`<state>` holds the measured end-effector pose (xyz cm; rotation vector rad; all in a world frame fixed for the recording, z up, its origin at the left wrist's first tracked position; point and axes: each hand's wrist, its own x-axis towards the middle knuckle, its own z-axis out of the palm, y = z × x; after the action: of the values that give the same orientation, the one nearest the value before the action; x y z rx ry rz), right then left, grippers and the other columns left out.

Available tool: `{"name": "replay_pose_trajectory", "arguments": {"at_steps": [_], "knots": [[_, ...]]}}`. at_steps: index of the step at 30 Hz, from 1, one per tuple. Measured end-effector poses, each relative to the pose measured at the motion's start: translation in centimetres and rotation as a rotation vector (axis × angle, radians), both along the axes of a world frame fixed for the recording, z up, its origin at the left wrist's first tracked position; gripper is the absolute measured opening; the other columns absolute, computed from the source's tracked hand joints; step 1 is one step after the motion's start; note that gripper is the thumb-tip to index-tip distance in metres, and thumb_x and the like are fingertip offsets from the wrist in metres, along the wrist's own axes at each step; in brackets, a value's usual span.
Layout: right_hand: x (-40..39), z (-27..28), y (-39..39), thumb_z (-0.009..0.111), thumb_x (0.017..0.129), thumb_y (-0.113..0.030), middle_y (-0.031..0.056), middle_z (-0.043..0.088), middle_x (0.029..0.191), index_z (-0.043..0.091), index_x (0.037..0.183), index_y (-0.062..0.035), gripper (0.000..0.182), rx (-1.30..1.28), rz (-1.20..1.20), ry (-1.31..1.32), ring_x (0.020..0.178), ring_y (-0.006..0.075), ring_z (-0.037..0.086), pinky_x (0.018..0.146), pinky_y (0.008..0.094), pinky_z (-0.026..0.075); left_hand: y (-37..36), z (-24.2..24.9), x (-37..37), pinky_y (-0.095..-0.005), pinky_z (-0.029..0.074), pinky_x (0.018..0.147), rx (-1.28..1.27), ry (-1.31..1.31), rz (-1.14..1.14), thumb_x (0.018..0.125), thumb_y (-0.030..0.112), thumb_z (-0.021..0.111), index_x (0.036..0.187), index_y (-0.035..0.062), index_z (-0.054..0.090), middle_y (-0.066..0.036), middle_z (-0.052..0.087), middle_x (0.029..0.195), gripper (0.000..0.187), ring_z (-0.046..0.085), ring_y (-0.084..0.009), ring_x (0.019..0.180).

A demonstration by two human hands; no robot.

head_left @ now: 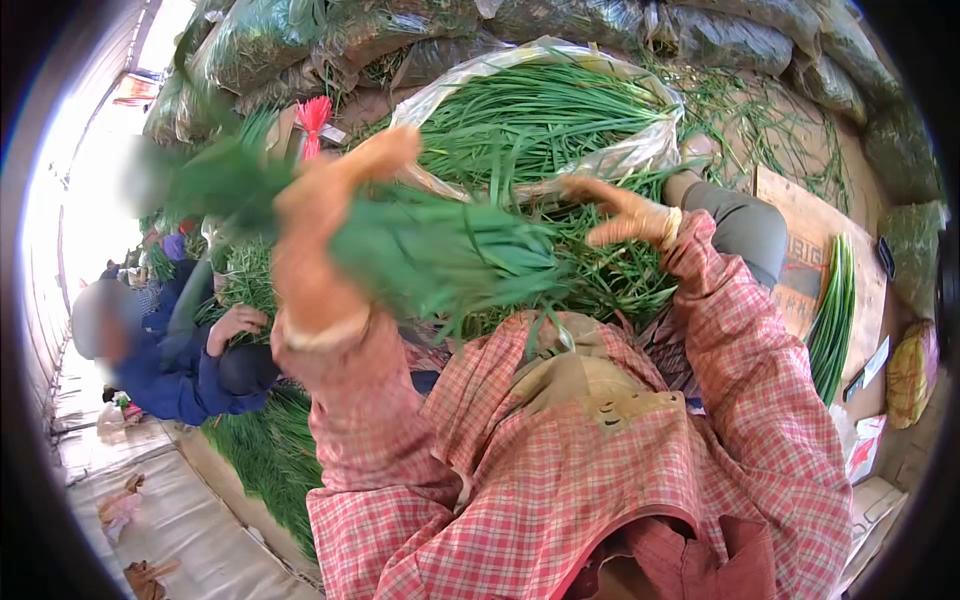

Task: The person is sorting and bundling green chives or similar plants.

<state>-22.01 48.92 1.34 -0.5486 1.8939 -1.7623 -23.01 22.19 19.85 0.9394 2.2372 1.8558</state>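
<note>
A left hand [322,235], bare and blurred, is bent around a thick bundle of long, dark-green leaves [445,250], its exact finger closure hard to tell. The bundle lies across the palm side of the hand, spilling out to both sides — its far left end smeared by motion, its right end sharper. The right hand [622,215] is open, fingers spread and slightly bent, with nothing visibly gripped; it is near the bundle's right end, above loose green cuttings [620,275] heaped at the wearer's lap.

Directly ahead, a large pile of slender green leaves [545,110] lies within a clear plastic sheet [655,150], whose near edge runs close to both hands. Bulging, clear plastic bags of greens [400,25] wall off the far side. A tuft of bright red ties [313,118] stands beyond the left hand, while a co-worker in dark blue [180,375] sits close on that side, limiting room there. To the right, past a grey-trousered knee [745,230], a flat brown board [795,195] bears a slim green bunch [835,315]. Open space between the hands is narrow — the held bundle crosses most of it.
</note>
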Motion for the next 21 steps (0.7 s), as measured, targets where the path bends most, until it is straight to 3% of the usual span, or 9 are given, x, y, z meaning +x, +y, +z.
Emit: {"name": "replay_pose_trajectory", "arguments": {"at_steps": [2, 4, 7, 9, 10, 14, 17, 19, 21], "knots": [[-0.3, -6.0, 2.2, 0.071, 0.066, -0.029, 0.0149, 0.043, 0.124, 0.033, 0.128, -0.0052, 0.077, 0.283, -0.293, 0.082, 0.115, 0.0257, 0.040, 0.096, 0.0356, 0.032, -0.1, -3.0, -1.8, -0.0280, 0.032, 0.091, -0.577, -0.154, 0.307, 0.088, 0.039, 0.042, 0.116, -0.0018, 0.043, -0.014, 0.054, 0.106, 0.049, 0.047, -0.0167, 0.104], [0.1, -8.9, 4.1, 0.069, 0.067, -0.025, 0.0160, 0.049, 0.116, 0.039, 0.124, -0.0043, 0.067, 0.539, -0.513, 0.033, 0.107, 0.0272, 0.047, 0.091, 0.0357, 0.037, -3.0, -6.2, -4.6, -0.0280, 0.038, 0.088, -0.272, 0.152, -0.139, 0.084, 0.049, 0.043, 0.113, -0.0019, 0.046, -0.014, 0.048, 0.115, 0.058, 0.048, -0.0179, 0.104], [0.4, -7.5, 5.5, 0.065, 0.067, -0.031, 0.0195, 0.055, 0.105, 0.042, 0.120, -0.0021, 0.065, 0.621, -0.703, 0.128, 0.099, 0.0324, 0.053, 0.085, 0.0364, 0.042, -1.1, -2.7, -2.0, -0.0272, 0.042, 0.080, -0.083, -0.113, 0.143, 0.086, 0.040, 0.044, 0.109, -0.0011, 0.050, -0.010, 0.053, 0.106, 0.047, 0.050, -0.0162, 0.095], [-1.7, -7.7, 4.9, 0.065, 0.067, -0.026, 0.0175, 0.057, 0.102, 0.043, 0.119, -0.0017, 0.062, 0.450, -0.830, 0.228, 0.093, 0.0277, 0.055, 0.081, 0.0348, 0.044, -1.1, -4.4, -2.6, -0.0255, 0.042, 0.073, -0.312, 0.043, 0.364, 0.085, 0.031, 0.050, 0.103, 0.0001, 0.054, -0.005, 0.056, 0.096, 0.036, 0.051, -0.0134, 0.085], [-1.7, -1.2, 2.6, 0.064, 0.068, -0.022, 0.0150, 0.058, 0.097, 0.042, 0.120, -0.0019, 0.060, 0.198, -0.851, 0.214, 0.089, 0.0207, 0.056, 0.079, 0.0312, 0.044, -1.8, -5.0, -1.9, -0.0241, 0.039, 0.070, -0.145, -0.099, 0.290, 0.083, 0.021, 0.055, 0.095, 0.0003, 0.057, -0.003, 0.056, 0.087, 0.024, 0.049, -0.0125, 0.078], [-3.9, 13.8, -7.1, 0.064, 0.076, -0.025, 0.0134, 0.059, 0.096, 0.033, 0.125, 0.0010, 0.063, -0.755, -0.417, 0.328, 0.088, 0.0164, 0.055, 0.077, 0.0287, 0.044, -0.2, -1.9, 0.7, -0.0243, 0.037, 0.066, 0.091, -0.066, 0.188, 0.085, 0.026, 0.051, 0.084, 0.0027, 0.054, -0.002, 0.053, 0.079, 0.023, 0.048, -0.0127, 0.076], [-3.0, 16.5, -13.8, 0.066, 0.074, -0.032, 0.0142, 0.058, 0.095, 0.038, 0.119, -0.0010, 0.062, -0.758, 0.157, 0.004, 0.082, 0.0171, 0.057, 0.073, 0.0269, 0.045, -0.4, 0.7, 1.9, -0.0249, 0.033, 0.060, 0.291, -0.280, 0.289, 0.089, 0.030, 0.044, 0.075, 0.0063, 0.048, 0.000, 0.044, 0.064, 0.028, 0.040, -0.0105, 0.065], [-3.0, 13.2, -19.0, 0.077, 0.055, -0.039, 0.0141, 0.057, 0.098, 0.032, 0.116, -0.0021, 0.084, -0.594, 0.047, 0.453, 0.084, 0.0215, 0.058, 0.080, 0.0318, 0.044, -2.0, 2.0, 1.0, -0.0261, 0.028, 0.057, 0.503, -0.245, 0.020, 0.090, 0.031, 0.041, 0.067, 0.0104, 0.037, 0.002, 0.031, 0.057, 0.032, 0.030, -0.0106, 0.056], [-0.2, 10.1, -19.6, 0.077, 0.052, -0.035, 0.0205, 0.057, 0.099, 0.013, 0.130, -0.0015, 0.107, -0.373, 0.278, 0.365, 0.091, 0.0309, 0.057, 0.080, 0.0361, 0.043, -5.5, 1.1, 0.9, -0.0259, 0.027, 0.060, 0.556, -0.362, 0.113, 0.092, 0.029, 0.036, 0.064, 0.0125, 0.031, 0.002, 0.028, 0.060, 0.033, 0.027, -0.0115, 0.056]]}}
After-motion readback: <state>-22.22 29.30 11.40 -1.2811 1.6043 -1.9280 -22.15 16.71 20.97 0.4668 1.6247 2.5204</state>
